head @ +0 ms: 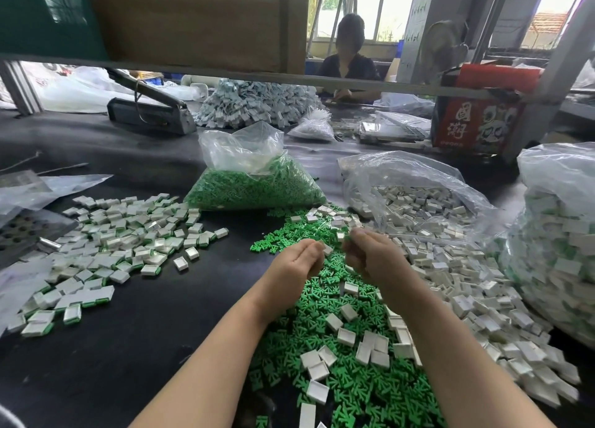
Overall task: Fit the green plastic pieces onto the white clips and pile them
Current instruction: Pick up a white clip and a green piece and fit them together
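hands (335, 257) above green pieces (322, 302), white clip (327, 249) between

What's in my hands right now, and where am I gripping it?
Left hand pinches a white clip by its edge. Whatever the right hand's curled fingers hold is hidden.

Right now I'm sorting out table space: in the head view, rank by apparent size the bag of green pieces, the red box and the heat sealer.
1. Bag of green pieces, largest.
2. Red box and heat sealer look alike; both sit farther from the camera, so I won't rank them.
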{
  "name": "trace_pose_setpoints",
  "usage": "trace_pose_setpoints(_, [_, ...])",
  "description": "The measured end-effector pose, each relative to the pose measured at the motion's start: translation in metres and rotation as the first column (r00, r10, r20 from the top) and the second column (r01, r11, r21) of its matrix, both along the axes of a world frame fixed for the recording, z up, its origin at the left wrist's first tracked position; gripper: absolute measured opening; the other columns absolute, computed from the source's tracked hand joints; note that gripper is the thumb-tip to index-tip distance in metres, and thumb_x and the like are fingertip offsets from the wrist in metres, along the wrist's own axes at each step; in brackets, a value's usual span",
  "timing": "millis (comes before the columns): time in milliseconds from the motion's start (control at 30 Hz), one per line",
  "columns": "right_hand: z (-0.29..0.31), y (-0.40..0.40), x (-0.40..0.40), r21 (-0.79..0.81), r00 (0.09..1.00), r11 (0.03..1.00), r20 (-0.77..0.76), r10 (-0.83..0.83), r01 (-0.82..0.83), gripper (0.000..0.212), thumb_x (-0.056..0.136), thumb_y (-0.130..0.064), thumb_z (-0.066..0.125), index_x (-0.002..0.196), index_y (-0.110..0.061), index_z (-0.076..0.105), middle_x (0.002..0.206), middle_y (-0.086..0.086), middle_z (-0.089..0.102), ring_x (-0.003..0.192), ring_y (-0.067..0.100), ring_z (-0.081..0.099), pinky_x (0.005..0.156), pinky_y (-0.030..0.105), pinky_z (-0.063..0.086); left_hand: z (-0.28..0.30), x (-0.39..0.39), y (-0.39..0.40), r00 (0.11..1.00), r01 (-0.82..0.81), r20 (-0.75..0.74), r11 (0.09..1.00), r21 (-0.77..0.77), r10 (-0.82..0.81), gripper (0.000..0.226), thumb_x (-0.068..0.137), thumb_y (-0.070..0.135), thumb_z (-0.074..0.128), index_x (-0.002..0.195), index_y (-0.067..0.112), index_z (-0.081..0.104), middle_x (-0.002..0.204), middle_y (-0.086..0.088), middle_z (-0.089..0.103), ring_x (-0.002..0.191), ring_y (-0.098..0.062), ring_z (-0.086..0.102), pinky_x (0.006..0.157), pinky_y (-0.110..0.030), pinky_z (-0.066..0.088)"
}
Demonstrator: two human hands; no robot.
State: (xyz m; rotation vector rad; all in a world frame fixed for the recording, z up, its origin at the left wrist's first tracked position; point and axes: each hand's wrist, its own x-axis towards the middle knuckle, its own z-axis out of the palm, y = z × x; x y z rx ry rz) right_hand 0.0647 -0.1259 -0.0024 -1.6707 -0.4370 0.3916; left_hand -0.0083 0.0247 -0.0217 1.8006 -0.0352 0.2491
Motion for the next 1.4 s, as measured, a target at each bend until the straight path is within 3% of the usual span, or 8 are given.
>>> trace_pose_setpoints(167, [0.007, 0.004, -0.007, 0.079, 0.990, 0.989, 0.071, 0.121, -0.126, 0.012, 0.093, -0.012, 0.061, 0.095, -0.010, 0.073, 0.068, 0.002, 0.068, 0.054, 0.004, 0.051, 0.049, 0.014, 0.039, -0.001, -0.001, 0.004, 0.999, -0.014, -0.038, 0.986, -0.169, 0.008, 0.032, 0.104, 0.022, 0.040, 0.077, 0.011, 0.054, 0.073, -0.002, 0.046, 0.075, -0.016, 0.043, 0.079, -0.030, 0.039])
trace_pose_setpoints(333, [0.010, 0.002, -0.009, 0.144, 0.997, 0.987, 0.030, 0.067, -0.071, 0.019, 0.070, -0.022, 0.077, 0.083, -0.008, 0.074, 0.070, 0.006, 0.070, 0.052, 0.006, 0.051, 0.047, 0.017, 0.039, 0.001, -0.003, 0.007, 0.999, 0.024, -0.039, 0.992, -0.125, -0.029, 0.030, 0.093, 0.036, 0.039, 0.072, 0.018, 0.048, 0.070, 0.003, 0.043, 0.073, -0.016, 0.041, 0.081, -0.039, 0.039])
trace_pose_setpoints(467, [0.009, 0.003, -0.008, -0.001, 0.981, 0.994, 0.162, 0.107, -0.108, 0.008, 0.089, -0.017, 0.068, 0.086, -0.009, 0.069, 0.066, -0.001, 0.066, 0.054, 0.002, 0.055, 0.053, 0.014, 0.043, 0.001, -0.003, 0.008, 0.998, 0.060, -0.025, 0.994, -0.093, -0.062, 0.029, 0.092, 0.037, 0.039, 0.077, 0.014, 0.048, 0.073, -0.005, 0.039, 0.071, -0.017, 0.034, 0.074, -0.038, 0.030])
trace_pose_setpoints(567, [0.007, 0.006, -0.009, -0.136, 0.959, 0.982, 0.235, 0.157, -0.128, 0.013, 0.095, -0.018, 0.060, 0.084, -0.012, 0.065, 0.066, -0.001, 0.063, 0.060, 0.007, 0.054, 0.064, 0.023, 0.045, -0.001, -0.002, 0.009, 0.997, 0.055, -0.050, 0.992, -0.110, -0.060, 0.026, 0.091, 0.038, 0.042, 0.078, 0.017, 0.049, 0.071, 0.002, 0.042, 0.073, -0.016, 0.037, 0.074, -0.034, 0.032])
trace_pose_setpoints(833, [0.019, -0.011, -0.003, -0.321, 0.905, 0.879, 0.123, 0.408, -0.353, 0.015, 0.094, -0.017, 0.062, 0.079, -0.014, 0.063, 0.068, -0.002, 0.058, 0.061, 0.007, 0.051, 0.061, 0.020, 0.044, 0.003, -0.003, 0.015, 0.972, 0.213, -0.097, 0.977, -0.029, -0.215, 0.027, 0.090, 0.031, 0.043, 0.069, 0.014, 0.042, 0.062, 0.003, 0.035, 0.057, -0.010, 0.030, 0.057, -0.022, 0.028])
trace_pose_setpoints(967, [0.017, -0.008, -0.008, -0.250, 0.871, 0.844, 0.001, 0.491, -0.475, 0.014, 0.094, -0.013, 0.062, 0.081, -0.012, 0.061, 0.066, -0.006, 0.058, 0.059, 0.006, 0.053, 0.059, 0.018, 0.044, 0.005, -0.005, 0.015, 0.964, 0.233, -0.123, 0.972, -0.038, -0.236, 0.025, 0.088, 0.032, 0.044, 0.070, 0.016, 0.044, 0.062, 0.006, 0.038, 0.056, -0.006, 0.034, 0.057, -0.017, 0.032])
trace_pose_setpoints(1233, [0.016, -0.005, -0.008, -0.077, 0.941, 0.939, 0.014, 0.338, -0.336, 0.022, 0.101, -0.013, 0.047, 0.080, -0.009, 0.050, 0.058, 0.000, 0.054, 0.051, 0.014, 0.038, 0.051, 0.027, 0.028, 0.006, -0.006, 0.017, 0.973, 0.211, -0.071, 0.973, -0.092, -0.218, 0.029, 0.092, 0.034, 0.043, 0.067, 0.018, 0.041, 0.061, 0.005, 0.035, 0.058, -0.012, 0.030, 0.058, -0.026, 0.028])
trace_pose_setpoints(1400, [0.017, -0.001, -0.011, -0.100, 0.945, 0.944, 0.056, 0.322, -0.315, 0.021, 0.101, -0.014, 0.049, 0.080, -0.008, 0.050, 0.058, 0.000, 0.051, 0.051, 0.012, 0.036, 0.051, 0.023, 0.028, 0.006, -0.007, 0.017, 0.971, 0.223, -0.070, 0.971, -0.083, -0.229, 0.029, 0.093, 0.033, 0.042, 0.069, 0.017, 0.040, 0.061, 0.006, 0.036, 0.059, -0.013, 0.031, 0.060, -0.028, 0.027])
